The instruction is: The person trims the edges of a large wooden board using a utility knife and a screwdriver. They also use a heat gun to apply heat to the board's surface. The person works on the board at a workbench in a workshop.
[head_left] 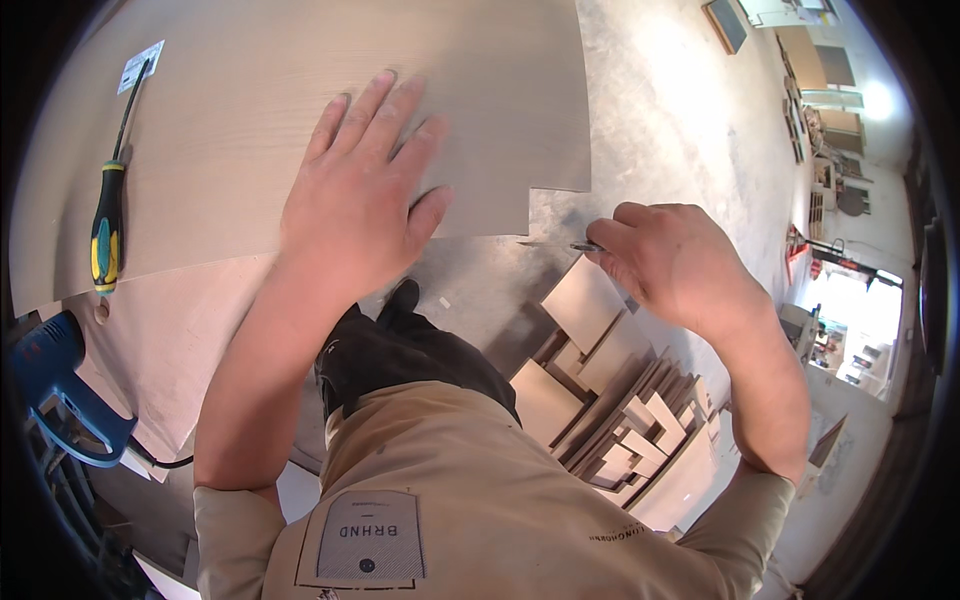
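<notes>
My left hand lies flat on a large grey-brown panel, its fingers a little spread. The panel has a notch cut out of its near right corner. Just off that notch, my right hand is closed around a thin-bladed tool. Its narrow metal tip points left toward the panel's edge, and my fingers cover most of its handle. A screwdriver with a black, yellow and green handle rests toward the left end of the panel, its shaft reaching a white label.
A blue corded power tool sits at the lower left, beside a pale board under the panel. Stacked board offcuts stand on the floor to my right. More boards lean farther off, and a bright doorway shows at far right.
</notes>
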A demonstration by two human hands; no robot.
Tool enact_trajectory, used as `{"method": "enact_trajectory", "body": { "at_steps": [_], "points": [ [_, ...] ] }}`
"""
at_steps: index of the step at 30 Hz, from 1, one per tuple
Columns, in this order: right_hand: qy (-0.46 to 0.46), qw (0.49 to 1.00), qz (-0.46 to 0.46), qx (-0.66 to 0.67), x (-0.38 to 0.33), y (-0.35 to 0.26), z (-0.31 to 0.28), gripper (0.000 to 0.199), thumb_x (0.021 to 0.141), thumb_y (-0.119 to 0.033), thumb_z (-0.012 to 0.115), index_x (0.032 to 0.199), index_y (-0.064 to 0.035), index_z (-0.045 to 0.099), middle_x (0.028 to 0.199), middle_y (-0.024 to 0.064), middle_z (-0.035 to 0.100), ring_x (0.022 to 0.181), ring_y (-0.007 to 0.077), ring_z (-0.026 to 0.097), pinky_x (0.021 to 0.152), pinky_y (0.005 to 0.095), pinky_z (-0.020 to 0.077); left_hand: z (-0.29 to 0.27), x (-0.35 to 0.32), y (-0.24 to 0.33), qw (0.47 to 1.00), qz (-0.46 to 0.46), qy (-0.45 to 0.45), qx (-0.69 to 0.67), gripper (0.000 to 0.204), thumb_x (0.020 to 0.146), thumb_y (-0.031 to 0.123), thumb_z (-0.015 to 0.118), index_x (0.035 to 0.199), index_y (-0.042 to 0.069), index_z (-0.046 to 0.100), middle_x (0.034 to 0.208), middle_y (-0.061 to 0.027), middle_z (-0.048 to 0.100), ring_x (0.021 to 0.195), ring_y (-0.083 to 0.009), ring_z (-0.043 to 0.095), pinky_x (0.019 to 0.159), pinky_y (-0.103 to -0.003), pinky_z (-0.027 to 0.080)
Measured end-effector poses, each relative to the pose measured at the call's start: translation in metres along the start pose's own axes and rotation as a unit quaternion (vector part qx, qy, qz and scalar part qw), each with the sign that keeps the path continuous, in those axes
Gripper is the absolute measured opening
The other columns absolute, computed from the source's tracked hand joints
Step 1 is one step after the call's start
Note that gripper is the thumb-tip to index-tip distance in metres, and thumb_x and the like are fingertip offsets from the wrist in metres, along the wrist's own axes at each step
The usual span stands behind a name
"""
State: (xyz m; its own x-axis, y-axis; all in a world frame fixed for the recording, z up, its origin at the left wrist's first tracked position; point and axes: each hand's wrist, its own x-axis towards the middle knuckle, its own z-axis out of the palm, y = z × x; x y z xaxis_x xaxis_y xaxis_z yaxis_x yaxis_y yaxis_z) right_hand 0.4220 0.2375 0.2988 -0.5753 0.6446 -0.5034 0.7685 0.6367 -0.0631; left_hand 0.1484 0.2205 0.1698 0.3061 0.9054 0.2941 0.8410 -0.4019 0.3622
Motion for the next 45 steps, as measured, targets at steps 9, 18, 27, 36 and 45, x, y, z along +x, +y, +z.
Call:
{"method": "enact_trajectory", "body": {
  "at_steps": [9, 18, 27, 36, 45],
  "points": [
    [-0.009, 0.996, -0.026, -0.083, 0.015, -0.006, -0.009, 0.017, 0.095, -0.024, 0.064, 0.092, -0.0073, 0.063, 0.079, 0.0103, 0.061, 0.075, 0.0351, 0.065, 0.066, 0.0469, 0.0519, 0.002, -0.001, -0.001, 0.999, -0.002, -0.022, 0.023, 0.054, 0.097, 0.037, 0.063, 0.144, 0.012, 0.055, 0.159, -0.0113, 0.042, 0.152, -0.0294, 0.032, 0.126, -0.047, 0.023],
    [-0.003, 0.992, -0.019, -0.126, 0.016, -0.014, -0.015, 0.012, 0.092, -0.019, 0.065, 0.088, -0.0091, 0.063, 0.080, 0.0088, 0.063, 0.077, 0.0331, 0.067, 0.068, 0.0450, 0.0533, 0.003, 0.000, -0.001, 0.999, -0.008, -0.033, 0.039, 0.056, 0.100, 0.040, 0.058, 0.149, 0.014, 0.052, 0.162, -0.0097, 0.040, 0.154, -0.0271, 0.029, 0.127, -0.045, 0.021],
    [-0.007, 0.989, -0.015, -0.146, 0.016, -0.019, -0.022, 0.009, 0.091, -0.016, 0.065, 0.086, -0.0089, 0.063, 0.080, 0.0081, 0.063, 0.077, 0.0320, 0.067, 0.067, 0.0433, 0.0538, 0.002, 0.000, 0.000, 0.997, -0.013, -0.047, 0.054, 0.056, 0.102, 0.043, 0.054, 0.151, 0.016, 0.049, 0.163, -0.0087, 0.038, 0.155, -0.0260, 0.026, 0.128, -0.044, 0.019],
    [-0.041, 0.988, 0.013, -0.147, 0.020, -0.027, -0.026, 0.004, 0.091, -0.014, 0.064, 0.089, -0.0103, 0.066, 0.082, 0.0071, 0.065, 0.078, 0.0313, 0.068, 0.067, 0.0428, 0.0543, 0.002, 0.000, 0.000, 0.997, -0.013, -0.049, 0.050, 0.059, 0.100, 0.041, 0.057, 0.152, 0.014, 0.049, 0.165, -0.0095, 0.035, 0.155, -0.0281, 0.026, 0.128, -0.046, 0.020],
    [-0.056, 0.989, 0.026, -0.133, 0.016, -0.023, -0.028, 0.005, 0.090, -0.011, 0.063, 0.087, -0.0096, 0.066, 0.080, 0.0083, 0.067, 0.078, 0.0324, 0.068, 0.068, 0.0428, 0.0547, -0.008, 0.007, -0.003, 0.999, 0.018, -0.043, 0.019, 0.057, 0.095, 0.037, 0.067, 0.145, 0.011, 0.056, 0.160, -0.0134, 0.041, 0.152, -0.0297, 0.032, 0.125, -0.048, 0.025]
  ]
}}
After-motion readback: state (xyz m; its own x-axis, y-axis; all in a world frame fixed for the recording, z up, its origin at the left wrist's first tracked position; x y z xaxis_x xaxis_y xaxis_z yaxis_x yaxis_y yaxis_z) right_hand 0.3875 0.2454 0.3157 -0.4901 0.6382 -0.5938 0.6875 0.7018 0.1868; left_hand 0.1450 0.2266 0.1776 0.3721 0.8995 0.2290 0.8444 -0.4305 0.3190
